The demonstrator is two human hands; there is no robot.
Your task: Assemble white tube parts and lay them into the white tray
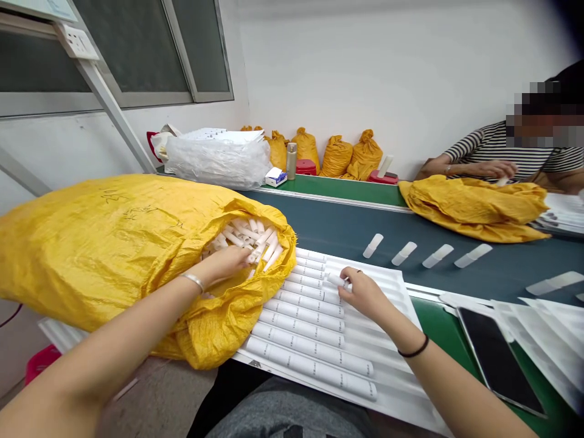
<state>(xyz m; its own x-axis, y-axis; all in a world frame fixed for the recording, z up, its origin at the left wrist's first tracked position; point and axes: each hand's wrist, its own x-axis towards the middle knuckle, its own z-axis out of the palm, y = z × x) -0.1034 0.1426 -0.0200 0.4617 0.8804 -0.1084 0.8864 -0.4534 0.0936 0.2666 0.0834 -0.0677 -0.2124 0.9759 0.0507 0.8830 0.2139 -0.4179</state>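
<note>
A large yellow sack [114, 225] lies on its side at the left, its mouth open toward the middle and full of white tubes [270, 248]. My left hand [230, 263] reaches into the mouth, fingers closed on a white tube among the others. Beside the sack, a white grooved tray [387, 365] holds rows of printed white tubes [310, 371] in its left and middle part. Over the tray's far part, my right hand [358, 289] pinches a short white tube [336, 279] between thumb and fingers.
Several white tubes [438, 255] lie on the dark conveyor belt [328, 222]. A phone [499, 359] rests on the green surface at the right, near white trays [538, 340]. Across the belt sits a person [493, 149] with a yellow sack [474, 207]. A plastic-wrapped stack [219, 158] stands behind.
</note>
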